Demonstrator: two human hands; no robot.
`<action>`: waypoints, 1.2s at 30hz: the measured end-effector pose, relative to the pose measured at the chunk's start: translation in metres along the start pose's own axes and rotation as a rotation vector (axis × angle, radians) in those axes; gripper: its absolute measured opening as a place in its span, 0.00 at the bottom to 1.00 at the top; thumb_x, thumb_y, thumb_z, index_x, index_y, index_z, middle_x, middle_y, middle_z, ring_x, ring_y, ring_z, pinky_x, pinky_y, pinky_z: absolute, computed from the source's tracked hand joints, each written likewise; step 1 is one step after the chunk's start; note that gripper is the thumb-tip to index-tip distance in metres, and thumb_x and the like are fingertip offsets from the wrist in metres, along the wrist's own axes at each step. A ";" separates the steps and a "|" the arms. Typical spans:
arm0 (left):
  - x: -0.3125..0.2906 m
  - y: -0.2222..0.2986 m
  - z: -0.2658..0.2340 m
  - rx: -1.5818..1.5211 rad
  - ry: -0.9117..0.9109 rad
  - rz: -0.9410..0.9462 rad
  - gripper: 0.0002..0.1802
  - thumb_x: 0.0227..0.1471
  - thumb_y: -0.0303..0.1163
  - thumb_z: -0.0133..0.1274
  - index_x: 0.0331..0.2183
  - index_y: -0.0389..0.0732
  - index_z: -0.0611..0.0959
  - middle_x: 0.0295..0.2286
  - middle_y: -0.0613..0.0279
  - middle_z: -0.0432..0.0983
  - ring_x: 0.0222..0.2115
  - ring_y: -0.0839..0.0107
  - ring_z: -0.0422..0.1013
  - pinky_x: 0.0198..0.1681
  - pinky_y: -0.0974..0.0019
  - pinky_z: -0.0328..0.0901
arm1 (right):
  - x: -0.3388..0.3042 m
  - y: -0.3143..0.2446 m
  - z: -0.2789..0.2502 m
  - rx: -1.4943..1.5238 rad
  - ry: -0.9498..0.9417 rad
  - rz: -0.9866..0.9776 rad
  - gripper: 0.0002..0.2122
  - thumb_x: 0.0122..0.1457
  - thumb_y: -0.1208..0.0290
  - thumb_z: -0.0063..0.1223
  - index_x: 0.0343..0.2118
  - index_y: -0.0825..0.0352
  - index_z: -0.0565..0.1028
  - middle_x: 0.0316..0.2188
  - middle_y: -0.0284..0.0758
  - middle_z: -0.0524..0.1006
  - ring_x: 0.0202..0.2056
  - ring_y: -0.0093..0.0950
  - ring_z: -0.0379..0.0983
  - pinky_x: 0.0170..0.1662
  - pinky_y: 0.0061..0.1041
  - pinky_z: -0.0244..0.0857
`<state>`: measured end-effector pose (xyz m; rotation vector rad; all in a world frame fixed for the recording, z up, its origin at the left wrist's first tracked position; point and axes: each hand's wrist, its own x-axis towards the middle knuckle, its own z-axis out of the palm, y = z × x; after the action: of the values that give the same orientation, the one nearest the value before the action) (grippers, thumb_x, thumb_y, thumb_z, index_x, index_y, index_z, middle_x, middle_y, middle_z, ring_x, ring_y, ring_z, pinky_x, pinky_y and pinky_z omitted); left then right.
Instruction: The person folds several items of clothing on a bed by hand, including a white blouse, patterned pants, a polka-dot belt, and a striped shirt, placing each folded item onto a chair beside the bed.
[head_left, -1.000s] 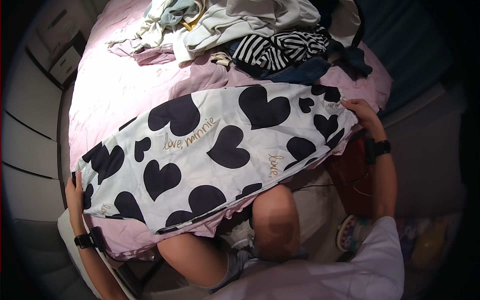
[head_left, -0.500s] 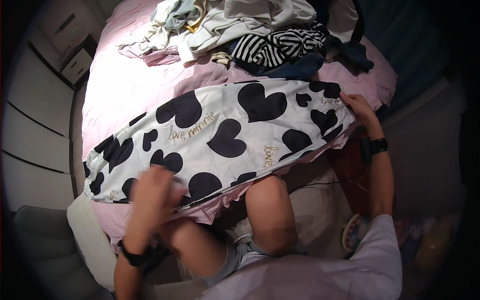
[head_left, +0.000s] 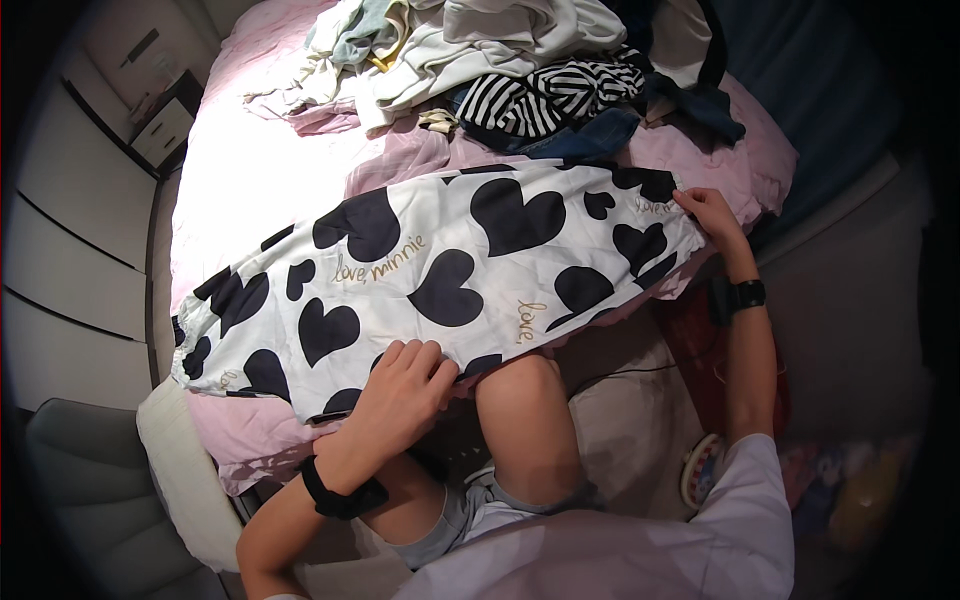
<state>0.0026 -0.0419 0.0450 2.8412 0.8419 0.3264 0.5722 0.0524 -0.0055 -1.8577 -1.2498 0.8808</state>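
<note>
A long white cloth garment with black hearts (head_left: 447, 288), looking like pajama trousers, lies flat across the near side of the bed. Gold lettering runs over it, and both its short ends are gathered. My right hand (head_left: 712, 218) pinches the upper corner of its right end between thumb and fingers. At the middle of the near edge, my left hand (head_left: 400, 398) rests with its fingers bent over the fabric, closed on that edge. Its thumb is partly hidden.
The pink-sheeted bed (head_left: 235, 190) carries a heap of clothes (head_left: 480, 50) at its far side, with a striped black and white garment (head_left: 550, 95) in front. A grey padded chair (head_left: 85, 500) stands at lower left. My knees are against the bed's near edge.
My left hand has moved right along the near edge, from a blur near the lower left to the middle, where it closes on the cloth. The right hand keeps its hold.
</note>
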 end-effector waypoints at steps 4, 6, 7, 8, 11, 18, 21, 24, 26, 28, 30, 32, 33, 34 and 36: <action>0.017 0.001 -0.013 -0.127 0.040 -0.070 0.17 0.49 0.36 0.62 0.36 0.37 0.75 0.34 0.54 0.69 0.34 0.55 0.67 0.39 0.58 0.63 | -0.002 -0.005 -0.006 -0.128 -0.017 -0.048 0.14 0.61 0.62 0.60 0.26 0.68 0.77 0.22 0.22 0.72 0.25 0.14 0.63 0.29 0.18 0.57; 0.030 -0.010 -0.012 -0.146 0.251 -0.135 0.21 0.52 0.38 0.62 0.41 0.35 0.76 0.42 0.48 0.70 0.40 0.50 0.68 0.45 0.55 0.64 | -0.007 -0.012 -0.013 -0.150 -0.022 -0.064 0.13 0.61 0.63 0.59 0.26 0.68 0.77 0.22 0.22 0.72 0.25 0.14 0.63 0.29 0.18 0.58; 0.035 -0.020 -0.004 -0.152 0.287 -0.173 0.26 0.53 0.39 0.61 0.48 0.33 0.74 0.51 0.43 0.67 0.50 0.45 0.66 0.53 0.53 0.62 | -0.010 -0.018 -0.016 -0.164 -0.020 -0.072 0.13 0.62 0.63 0.59 0.26 0.67 0.77 0.22 0.22 0.72 0.25 0.14 0.63 0.29 0.18 0.58; 0.041 -0.032 0.003 -0.119 0.312 -0.188 0.28 0.54 0.40 0.60 0.50 0.32 0.73 0.53 0.42 0.66 0.52 0.45 0.64 0.56 0.52 0.60 | -0.014 -0.029 -0.018 -0.123 -0.041 -0.069 0.12 0.62 0.64 0.59 0.26 0.67 0.77 0.22 0.22 0.73 0.25 0.14 0.64 0.29 0.18 0.58; 0.067 -0.069 0.024 -0.029 0.451 -0.158 0.31 0.55 0.42 0.57 0.51 0.28 0.71 0.56 0.38 0.64 0.56 0.44 0.61 0.59 0.51 0.56 | -0.028 -0.062 -0.025 0.081 -0.030 -0.061 0.10 0.61 0.66 0.60 0.27 0.66 0.78 0.23 0.23 0.74 0.25 0.14 0.67 0.30 0.17 0.61; 0.054 -0.070 0.012 -0.411 0.552 -0.270 0.25 0.60 0.42 0.53 0.47 0.28 0.76 0.53 0.38 0.67 0.54 0.47 0.66 0.57 0.52 0.60 | -0.090 -0.197 -0.011 0.235 -0.119 -0.118 0.09 0.60 0.66 0.60 0.35 0.68 0.78 0.31 0.28 0.79 0.30 0.16 0.74 0.35 0.17 0.68; 0.038 -0.062 -0.030 -0.870 0.556 -0.415 0.18 0.64 0.38 0.48 0.47 0.33 0.78 0.46 0.51 0.77 0.43 0.60 0.76 0.46 0.63 0.69 | -0.120 -0.269 0.038 0.206 -0.177 -0.247 0.13 0.59 0.64 0.60 0.39 0.70 0.78 0.33 0.30 0.80 0.32 0.17 0.76 0.36 0.17 0.69; 0.023 -0.061 -0.070 -1.598 0.494 -0.371 0.33 0.68 0.52 0.37 0.50 0.26 0.72 0.43 0.40 0.77 0.42 0.56 0.79 0.41 0.58 0.77 | -0.130 -0.323 0.101 0.113 -0.328 -0.316 0.14 0.57 0.60 0.64 0.34 0.68 0.78 0.28 0.27 0.77 0.24 0.13 0.70 0.28 0.13 0.63; 0.015 -0.067 -0.084 -1.711 0.446 -0.387 0.37 0.66 0.56 0.38 0.49 0.26 0.72 0.44 0.39 0.77 0.43 0.54 0.79 0.41 0.56 0.77 | -0.137 -0.345 0.156 -0.054 -0.284 -0.419 0.14 0.52 0.57 0.67 0.26 0.64 0.78 0.20 0.22 0.72 0.19 0.12 0.62 0.21 0.14 0.53; 0.015 -0.066 -0.094 -1.777 0.404 -0.438 0.37 0.62 0.61 0.43 0.46 0.31 0.75 0.37 0.46 0.80 0.39 0.58 0.79 0.39 0.56 0.77 | -0.133 -0.350 0.206 -0.172 -0.286 -0.427 0.13 0.51 0.60 0.65 0.23 0.64 0.77 0.16 0.24 0.70 0.16 0.14 0.63 0.18 0.16 0.54; 0.006 -0.078 -0.085 -1.801 0.367 -0.494 0.34 0.60 0.61 0.45 0.44 0.34 0.77 0.33 0.53 0.80 0.36 0.62 0.79 0.37 0.59 0.77 | -0.145 -0.352 0.262 -0.224 -0.327 -0.414 0.15 0.51 0.62 0.64 0.21 0.71 0.75 0.16 0.32 0.74 0.14 0.21 0.69 0.20 0.23 0.68; 0.001 -0.091 -0.073 -1.806 0.316 -0.647 0.28 0.57 0.61 0.51 0.35 0.44 0.81 0.23 0.69 0.76 0.26 0.73 0.75 0.29 0.68 0.73 | -0.137 -0.329 0.307 -0.368 -0.400 -0.544 0.14 0.55 0.63 0.63 0.22 0.69 0.74 0.15 0.28 0.71 0.15 0.18 0.69 0.17 0.19 0.63; -0.002 -0.092 -0.073 -1.824 0.292 -0.683 0.24 0.58 0.57 0.53 0.32 0.44 0.82 0.24 0.70 0.76 0.26 0.76 0.72 0.29 0.74 0.67 | -0.130 -0.304 0.328 -0.220 -0.368 -0.655 0.17 0.51 0.61 0.63 0.20 0.73 0.76 0.12 0.37 0.75 0.16 0.26 0.76 0.19 0.25 0.68; -0.012 -0.098 -0.066 -1.742 0.336 -0.677 0.22 0.58 0.54 0.54 0.31 0.42 0.82 0.24 0.70 0.76 0.27 0.77 0.72 0.31 0.76 0.66 | -0.145 -0.303 0.346 -0.076 -0.480 -0.401 0.15 0.52 0.63 0.62 0.24 0.75 0.77 0.16 0.39 0.78 0.18 0.27 0.78 0.22 0.24 0.68; -0.023 -0.113 -0.040 -1.674 0.445 -0.736 0.18 0.58 0.44 0.58 0.32 0.37 0.83 0.26 0.68 0.78 0.29 0.79 0.71 0.36 0.79 0.62 | -0.167 -0.302 0.359 -0.012 -0.493 -0.407 0.13 0.54 0.66 0.60 0.29 0.75 0.77 0.22 0.40 0.80 0.23 0.28 0.79 0.28 0.24 0.71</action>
<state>-0.0844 0.0427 0.0554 0.8700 0.8936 0.9379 0.0840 0.0435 0.0927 -1.3522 -1.8518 1.1320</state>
